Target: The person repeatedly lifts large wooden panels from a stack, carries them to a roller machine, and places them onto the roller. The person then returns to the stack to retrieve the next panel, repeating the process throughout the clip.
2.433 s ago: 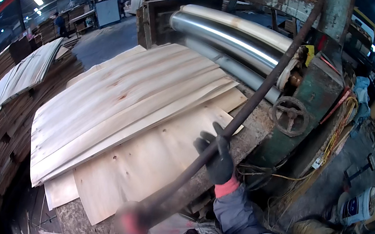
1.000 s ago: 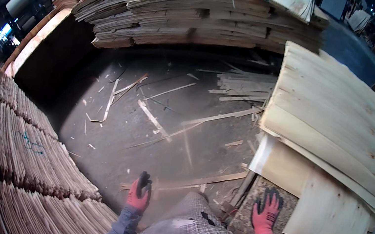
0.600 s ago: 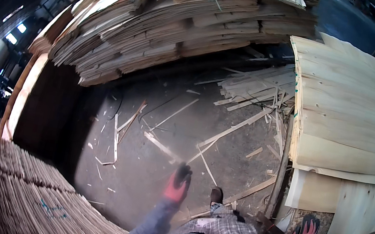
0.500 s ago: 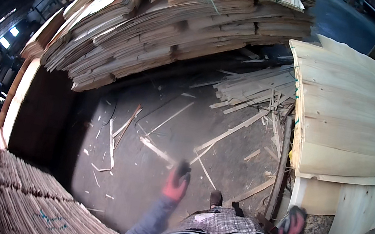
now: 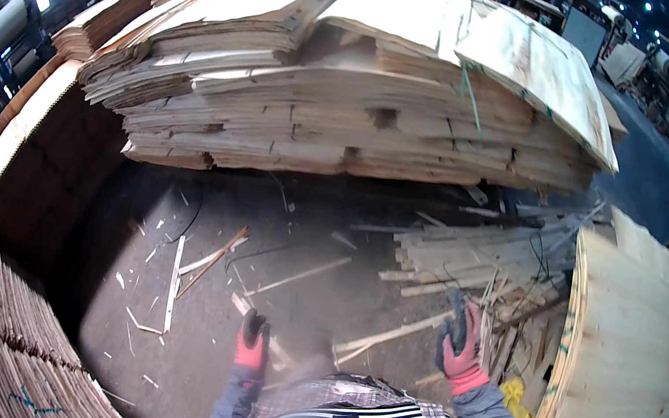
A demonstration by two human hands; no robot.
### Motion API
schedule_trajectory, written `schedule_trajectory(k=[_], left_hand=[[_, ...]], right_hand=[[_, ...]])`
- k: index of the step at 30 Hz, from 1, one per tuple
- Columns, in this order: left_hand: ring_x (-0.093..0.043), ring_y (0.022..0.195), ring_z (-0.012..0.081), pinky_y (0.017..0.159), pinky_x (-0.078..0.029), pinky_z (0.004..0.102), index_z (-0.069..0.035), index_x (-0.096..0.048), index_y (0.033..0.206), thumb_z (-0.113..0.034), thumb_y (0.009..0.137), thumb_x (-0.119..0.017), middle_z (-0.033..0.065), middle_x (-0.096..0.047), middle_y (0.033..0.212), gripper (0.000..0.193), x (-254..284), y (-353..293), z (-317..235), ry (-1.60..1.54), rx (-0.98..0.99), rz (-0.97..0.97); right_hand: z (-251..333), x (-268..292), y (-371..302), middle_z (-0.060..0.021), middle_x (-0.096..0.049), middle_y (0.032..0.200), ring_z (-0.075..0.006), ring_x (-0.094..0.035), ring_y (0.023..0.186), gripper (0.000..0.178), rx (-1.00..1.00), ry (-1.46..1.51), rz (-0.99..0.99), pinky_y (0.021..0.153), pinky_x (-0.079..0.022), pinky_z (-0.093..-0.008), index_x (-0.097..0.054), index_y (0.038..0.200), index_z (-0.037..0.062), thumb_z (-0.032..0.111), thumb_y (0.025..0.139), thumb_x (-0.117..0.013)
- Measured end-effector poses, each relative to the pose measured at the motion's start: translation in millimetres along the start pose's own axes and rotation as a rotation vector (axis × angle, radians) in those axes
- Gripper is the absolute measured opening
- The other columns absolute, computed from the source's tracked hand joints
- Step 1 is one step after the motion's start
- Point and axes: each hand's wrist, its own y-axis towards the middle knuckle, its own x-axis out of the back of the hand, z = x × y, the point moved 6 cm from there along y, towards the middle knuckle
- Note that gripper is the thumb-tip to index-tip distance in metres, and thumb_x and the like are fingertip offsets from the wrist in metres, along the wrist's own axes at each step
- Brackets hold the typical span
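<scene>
Both my hands wear red gloves with dark grey fingers. My left hand (image 5: 252, 345) hovers over the floor in front of my body, empty, its thumb apart from the fingers. Farther right, my right hand (image 5: 465, 354) is raised with thumb and fingers apart and nothing between them. Below and beyond it in the picture lie long thin wood strips (image 5: 469, 255) on the floor. To its right stands a stack of pale veneer sheets (image 5: 632, 351), which the hand does not appear to touch. A yellow crumpled thing (image 5: 515, 402) lies beside my right forearm.
A wide, uneven pile of veneer sheets (image 5: 367, 125) spans the far side. At the lower left is a stack of brownish sheets (image 5: 1, 320); a dark-sided stack (image 5: 49, 150) rises behind it. Loose wood slivers (image 5: 174, 284) litter the dark floor (image 5: 198, 373).
My view has turned to the right and tilted up, away from the near right stack. My right hand has left that stack's edge and come forward over the floor. My left hand stays empty.
</scene>
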Motion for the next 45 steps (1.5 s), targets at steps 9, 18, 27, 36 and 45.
schedule_trajectory(k=[9,18,27,36,45], left_hand=[[-0.044,0.108,0.0189,0.091,-0.037,0.0297,0.002,-0.032,0.124,-0.004,0.082,-0.050,0.0120,-0.043,0.120,0.045,-137,270,-86,-0.189,-0.142,0.297],[-0.051,0.099,0.0230,0.084,-0.041,0.0361,-0.009,-0.037,0.122,-0.033,0.085,-0.047,0.0101,-0.049,0.113,0.045,-402,566,-237,-0.351,-0.465,0.597],[-0.052,0.096,0.0248,0.085,-0.042,0.0403,-0.005,-0.050,0.105,-0.031,0.078,-0.054,0.0092,-0.055,0.103,0.037,-499,720,-244,-0.968,0.065,0.502],[-0.052,0.097,0.0222,0.070,-0.047,0.0351,-0.010,-0.046,0.114,-0.024,0.080,-0.052,0.0090,-0.050,0.112,0.036,-482,689,-229,-0.941,0.252,0.234],[-0.046,0.105,0.0243,0.090,-0.038,0.0335,0.005,-0.042,0.114,-0.007,0.081,-0.044,0.0150,-0.047,0.114,0.035,-472,743,-225,-0.539,-0.095,0.352]], right_hand=[[-77,-62,88,-0.0200,-0.035,0.124,-0.0328,-0.034,0.116,0.058,-0.387,0.073,0.033,0.097,-0.027,-0.0381,-0.031,0.124,-0.0013,0.005,0.071,-0.053],[-246,-79,215,-0.0176,-0.037,0.124,-0.0297,-0.034,0.116,0.051,-0.572,-0.025,-0.121,0.097,-0.026,-0.0363,-0.034,0.123,-0.0014,0.008,0.076,-0.053],[-294,-28,470,-0.0244,-0.024,0.128,-0.0414,-0.026,0.118,0.067,-0.009,-0.390,-0.415,0.099,-0.020,-0.0455,-0.028,0.125,-0.0005,0.006,0.065,-0.056],[-390,-13,531,-0.0110,-0.048,0.113,-0.0349,-0.041,0.106,0.040,-0.143,-0.911,-0.750,0.093,-0.029,-0.0453,-0.056,0.102,0.0069,0.032,0.074,-0.042],[-424,35,519,-0.0109,-0.054,0.096,-0.0329,-0.047,0.092,0.049,-0.075,-1.009,-0.806,0.084,-0.034,-0.0471,-0.059,0.088,0.0028,0.040,0.079,-0.028]])
